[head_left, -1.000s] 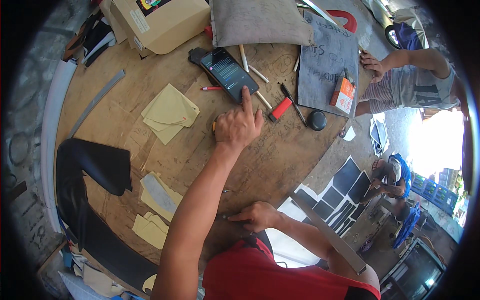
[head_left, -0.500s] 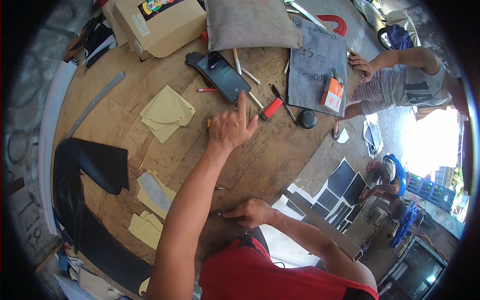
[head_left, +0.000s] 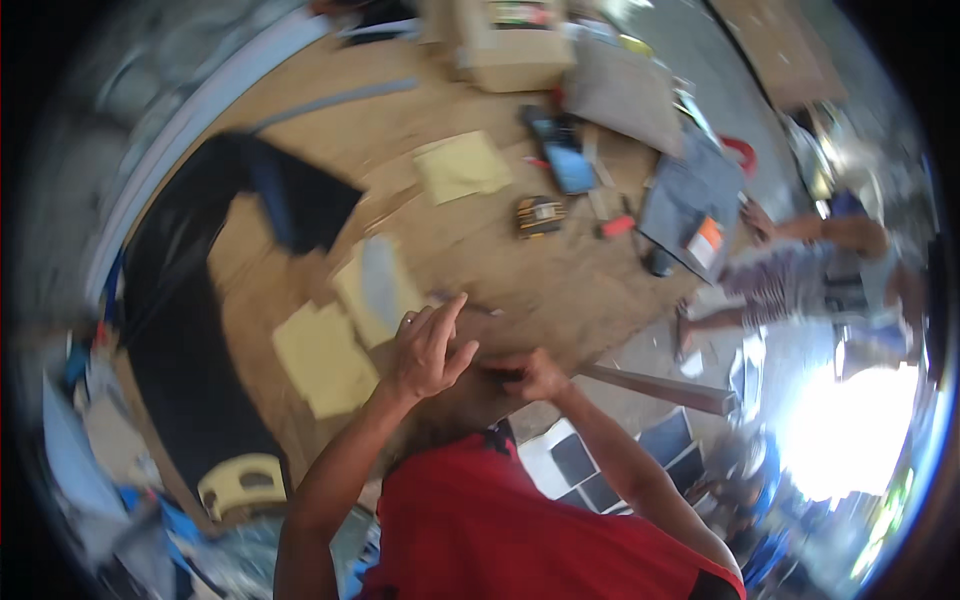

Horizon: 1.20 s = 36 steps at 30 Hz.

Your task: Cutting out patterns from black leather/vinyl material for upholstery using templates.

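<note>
The left hand point(head_left: 425, 350) hovers with fingers loosely apart, holding nothing, just beside yellow sheets point(head_left: 325, 355) on the wooden surface point(head_left: 480, 250). The right hand point(head_left: 530, 375) is curled together near the surface's edge; blur hides any grasp. A cardboard box point(head_left: 505, 45) stands far beyond, contents unclear.

Cardboard box point(head_left: 505, 45), black sheet point(head_left: 190, 300) and grey fabric point(head_left: 625, 95) on the workbench point(head_left: 560, 290)

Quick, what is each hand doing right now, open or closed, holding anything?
Left hand: open, fingers loosely spread, holding nothing, above the wooden table.
Right hand: fingers curled at the table edge; too blurred to tell what, if anything, it holds.
</note>
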Available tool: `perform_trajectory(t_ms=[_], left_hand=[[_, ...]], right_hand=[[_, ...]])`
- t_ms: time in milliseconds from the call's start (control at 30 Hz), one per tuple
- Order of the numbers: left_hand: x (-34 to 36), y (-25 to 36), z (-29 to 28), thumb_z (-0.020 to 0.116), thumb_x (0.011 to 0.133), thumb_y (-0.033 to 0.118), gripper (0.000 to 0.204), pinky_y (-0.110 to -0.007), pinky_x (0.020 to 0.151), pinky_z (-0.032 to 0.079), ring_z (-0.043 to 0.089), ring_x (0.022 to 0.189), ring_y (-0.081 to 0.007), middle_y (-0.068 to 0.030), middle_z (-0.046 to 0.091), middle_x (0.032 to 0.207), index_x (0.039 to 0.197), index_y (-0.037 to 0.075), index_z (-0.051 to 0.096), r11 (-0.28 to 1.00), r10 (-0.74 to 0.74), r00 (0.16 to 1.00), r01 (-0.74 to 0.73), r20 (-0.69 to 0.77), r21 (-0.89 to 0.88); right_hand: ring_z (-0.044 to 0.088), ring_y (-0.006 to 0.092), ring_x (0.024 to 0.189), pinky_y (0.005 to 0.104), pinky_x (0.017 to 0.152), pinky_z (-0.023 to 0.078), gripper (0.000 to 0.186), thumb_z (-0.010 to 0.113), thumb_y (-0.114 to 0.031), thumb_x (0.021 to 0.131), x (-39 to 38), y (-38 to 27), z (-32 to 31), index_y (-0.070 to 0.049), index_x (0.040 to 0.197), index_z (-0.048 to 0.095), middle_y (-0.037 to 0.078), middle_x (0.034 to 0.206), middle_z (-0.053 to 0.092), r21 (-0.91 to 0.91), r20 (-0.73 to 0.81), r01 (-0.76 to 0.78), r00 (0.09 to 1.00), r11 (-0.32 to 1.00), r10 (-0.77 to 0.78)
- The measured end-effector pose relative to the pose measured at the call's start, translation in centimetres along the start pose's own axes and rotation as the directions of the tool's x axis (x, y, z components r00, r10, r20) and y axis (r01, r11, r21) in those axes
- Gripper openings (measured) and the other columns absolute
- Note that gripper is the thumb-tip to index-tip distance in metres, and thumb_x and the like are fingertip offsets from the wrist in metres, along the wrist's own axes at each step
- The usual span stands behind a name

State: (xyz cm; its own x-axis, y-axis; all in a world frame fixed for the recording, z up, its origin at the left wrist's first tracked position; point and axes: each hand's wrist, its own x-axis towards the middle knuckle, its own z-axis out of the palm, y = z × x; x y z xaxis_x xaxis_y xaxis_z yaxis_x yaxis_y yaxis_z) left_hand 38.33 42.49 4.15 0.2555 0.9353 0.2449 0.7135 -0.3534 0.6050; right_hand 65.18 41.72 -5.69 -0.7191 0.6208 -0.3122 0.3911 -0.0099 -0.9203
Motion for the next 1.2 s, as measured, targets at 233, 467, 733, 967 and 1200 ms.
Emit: perform_trajectory(t_ms=[233, 467, 733, 967, 1200], left_hand=[[-24.8, 2.9, -8.9, 0.068, 0.093, 0.021, 0.054, -0.038, 0.075, 0.046, 0.057, 0.070, -0.0229, -0.0036, 0.059, 0.078, 0.141, 0.000, 0.057, 0.862, -0.432, 0.762, 0.506, -0.482, 0.027], [-45.0, 6.7, -11.3, 0.062, 0.098, 0.016, 0.043, -0.034, 0.072, 0.046, 0.055, 0.070, -0.0217, -0.0048, 0.061, 0.078, 0.138, 0.000, 0.059, 0.553, -0.713, 0.257, 0.779, -0.653, -0.296], [-65.2, 3.0, -16.4, 0.064, 0.096, 0.016, 0.040, -0.038, 0.078, 0.050, 0.062, 0.081, -0.0279, -0.0102, 0.067, 0.092, 0.134, 0.006, 0.065, 0.413, -0.693, 0.120, 0.875, -0.711, -0.254], [-68.0, -7.0, -16.5, 0.072, 0.091, 0.027, 0.036, -0.051, 0.099, 0.046, 0.063, 0.114, -0.0318, -0.0102, 0.068, 0.120, 0.124, 0.013, 0.070, 0.399, -0.525, 0.430, 0.887, -0.735, 0.234], [-69.6, -7.2, -13.8, 0.076, 0.090, 0.023, 0.020, -0.047, 0.094, 0.048, 0.063, 0.112, -0.0317, -0.0072, 0.068, 0.114, 0.106, 0.010, 0.075, 0.438, -0.667, 0.310, 0.899, -0.678, -0.020]], right_hand=[[0.058, 0.0150, 0.070, 0.0342, 0.063, 0.050, 0.045, 0.079, -0.012, 0.083, 0.0, 2.9, 1.4, -0.010, 0.128, 0.076, 0.007, 0.092, 0.078, 0.163, -0.169, -0.124, 0.974, 0.979, 0.151], [0.063, 0.0193, 0.060, 0.0316, 0.051, 0.048, 0.065, 0.066, -0.011, 0.089, 0.7, -6.8, 6.4, -0.014, 0.153, 0.055, 0.011, 0.073, 0.070, -0.643, -0.162, -0.272, 0.962, 0.716, 0.220], [0.059, 0.0155, 0.092, 0.0366, 0.075, 0.065, 0.068, 0.061, -0.010, 0.102, -2.2, -11.0, 21.4, -0.008, 0.163, 0.032, 0.004, 0.099, 0.057, 0.697, 0.329, -0.337, 0.935, 0.633, 0.136], [0.065, 0.0183, 0.060, 0.0300, 0.053, 0.061, 0.074, 0.067, -0.007, 0.096, -1.8, -21.3, 38.5, -0.001, 0.161, 0.033, 0.009, 0.091, 0.066, 0.670, 0.328, -0.312, 0.938, 0.673, 0.109], [0.056, 0.0146, 0.056, 0.0248, 0.048, 0.050, 0.071, 0.062, 0.014, 0.089, -0.9, -22.6, 39.1, -0.006, 0.156, 0.048, 0.013, 0.082, 0.071, 0.335, 0.475, -0.375, 0.859, 0.864, 0.189]])
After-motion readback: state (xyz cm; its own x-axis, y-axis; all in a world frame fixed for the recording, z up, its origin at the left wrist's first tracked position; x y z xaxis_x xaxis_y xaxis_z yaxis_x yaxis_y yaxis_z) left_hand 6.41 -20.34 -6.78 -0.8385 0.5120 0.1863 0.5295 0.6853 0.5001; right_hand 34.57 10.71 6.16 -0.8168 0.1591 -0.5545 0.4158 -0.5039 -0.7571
